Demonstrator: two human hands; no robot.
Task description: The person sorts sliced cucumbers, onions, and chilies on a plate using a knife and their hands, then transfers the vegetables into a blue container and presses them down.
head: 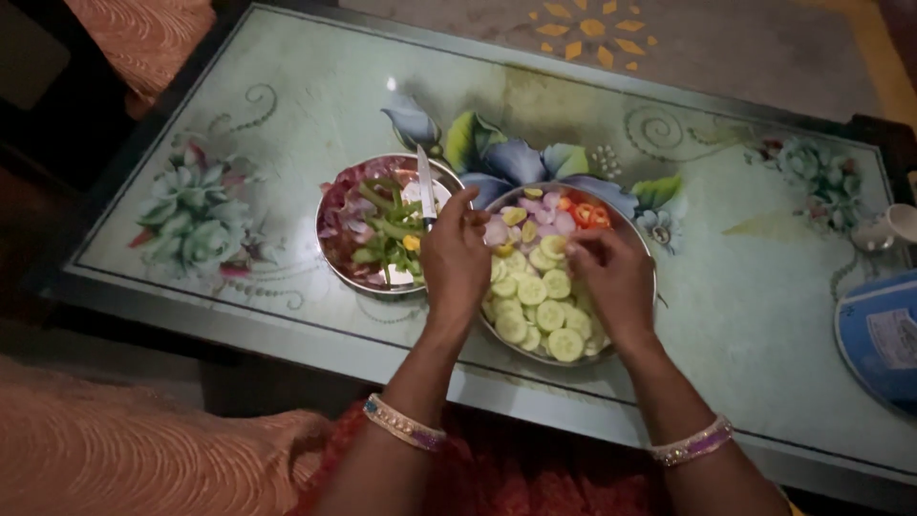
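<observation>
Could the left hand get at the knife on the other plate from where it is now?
Probably yes. The left hand hovers at the left edge of the plate of cucumber slices, and the knife lies just beyond it, across the plate of peelings, with nothing lying over the blade.

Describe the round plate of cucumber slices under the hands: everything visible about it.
The plate is round, shallow and looks like shiny metal. It sits flat on the flower-patterned table, close beside a second metal plate of peelings with a knife. Pale green cucumber slices fill its near half; pinkish onion pieces, small yellow bits and red tomato pieces lie at the far side. The left hand and right hand are over it, fingertips at the food.
</observation>
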